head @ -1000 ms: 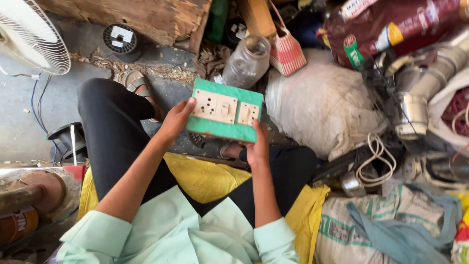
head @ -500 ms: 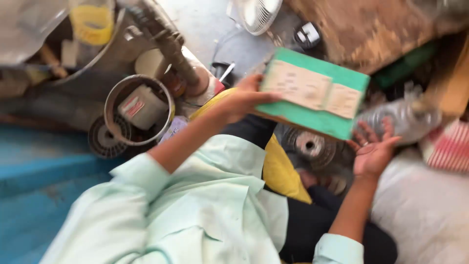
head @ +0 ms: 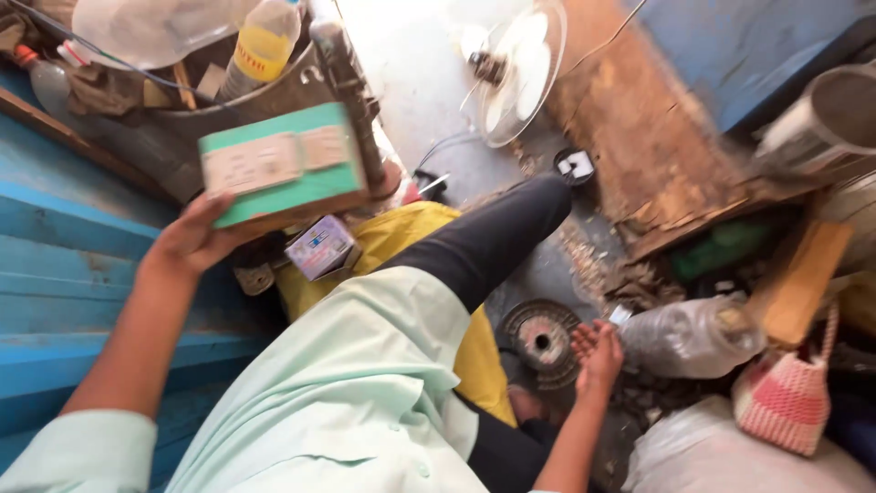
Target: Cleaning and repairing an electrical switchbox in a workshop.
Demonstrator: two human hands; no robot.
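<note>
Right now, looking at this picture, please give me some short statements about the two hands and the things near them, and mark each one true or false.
1. The left hand holds up a green box with sockets on its face. True.
2. The right hand also grips the green box. False: it is low and open, apart from the box, beside a round ribbed metal disc.
3. A small fan stands on the floor ahead of the knee. True.
4. The pink woven bag lies next to the left hand. False: it lies on the far right, past the right hand.
5. A small printed carton lies just below the green box. True.
</note>
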